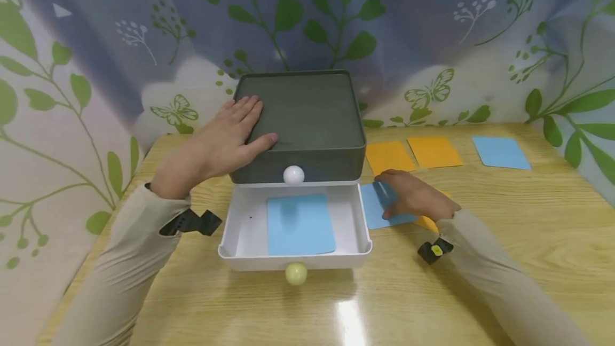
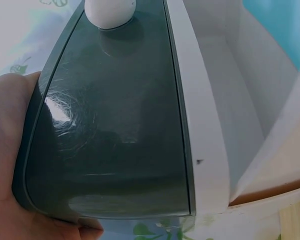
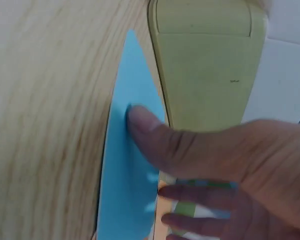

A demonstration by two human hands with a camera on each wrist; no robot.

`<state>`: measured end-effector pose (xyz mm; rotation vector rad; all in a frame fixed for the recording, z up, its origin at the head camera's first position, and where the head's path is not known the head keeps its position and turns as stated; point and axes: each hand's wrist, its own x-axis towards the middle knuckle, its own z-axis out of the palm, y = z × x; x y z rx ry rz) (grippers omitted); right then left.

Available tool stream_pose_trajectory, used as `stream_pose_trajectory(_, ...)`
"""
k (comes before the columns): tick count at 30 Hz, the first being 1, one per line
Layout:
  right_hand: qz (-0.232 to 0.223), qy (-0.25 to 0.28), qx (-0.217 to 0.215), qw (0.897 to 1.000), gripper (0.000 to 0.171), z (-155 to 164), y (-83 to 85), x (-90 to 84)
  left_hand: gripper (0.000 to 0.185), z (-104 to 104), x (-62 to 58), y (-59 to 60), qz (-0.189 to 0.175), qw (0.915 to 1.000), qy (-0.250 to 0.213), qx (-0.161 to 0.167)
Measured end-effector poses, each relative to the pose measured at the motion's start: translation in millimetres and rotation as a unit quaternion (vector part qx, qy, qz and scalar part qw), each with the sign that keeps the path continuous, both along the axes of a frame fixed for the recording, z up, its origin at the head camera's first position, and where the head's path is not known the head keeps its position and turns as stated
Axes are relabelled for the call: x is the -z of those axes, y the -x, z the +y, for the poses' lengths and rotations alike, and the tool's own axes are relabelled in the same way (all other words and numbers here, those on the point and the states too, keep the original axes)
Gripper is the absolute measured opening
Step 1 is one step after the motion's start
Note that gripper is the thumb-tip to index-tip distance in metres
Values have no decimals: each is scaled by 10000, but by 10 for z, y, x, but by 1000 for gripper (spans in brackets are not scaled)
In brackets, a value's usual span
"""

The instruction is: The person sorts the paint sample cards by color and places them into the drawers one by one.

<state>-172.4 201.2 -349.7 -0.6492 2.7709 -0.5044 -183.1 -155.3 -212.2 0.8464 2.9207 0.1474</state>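
Note:
A dark green drawer box (image 1: 302,111) stands on the table, its white lower drawer (image 1: 234,228) pulled out and a blue card (image 1: 300,226) lying inside. My left hand (image 1: 223,132) rests on the box's top at the left, fingers straight; the left wrist view shows the hand along the box's edge. To the right of the drawer, my right hand (image 1: 408,194) is at another blue card (image 3: 125,165) on the table. Its thumb (image 3: 145,120) touches the card's face. The other fingers, fairly straight, reach the card's far edge, apart from the thumb.
Two orange cards (image 1: 389,157) (image 1: 434,152) and a third blue card (image 1: 501,152) lie farther back on the right. Part of an orange card (image 1: 426,223) shows under the right hand. A white knob (image 1: 293,175) and a pale yellow knob (image 1: 296,273) stick out in front. Patterned curtains hang behind.

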Motion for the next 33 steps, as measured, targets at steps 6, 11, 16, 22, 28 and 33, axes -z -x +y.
stream_pose_trajectory(6,44,-188,-165,9997,73,-19,25,19,79,13,-7,-8,6,10000,3,4)
stream_pose_trajectory(11,237,-201,-114,9995,62,3,23,46,78,7,-7,-19,11,10000,-96,14)
stream_pose_trajectory(16,896,141,-59,9959,42,53,12,15,79,5,5,-22,-6,9999,-165,-9)
stream_pose_trajectory(22,1373,402,312,9892,18,159,-40,-219,78,5,14,-19,11,9998,-208,-27)
stream_pose_trajectory(28,1181,1174,960,9813,9,346,-125,-455,78,14,3,-37,40,9997,-250,-47)
stream_pose_trajectory(33,-271,2111,1960,9572,26,500,-149,-480,77,20,-1,-38,70,9997,-241,-28)
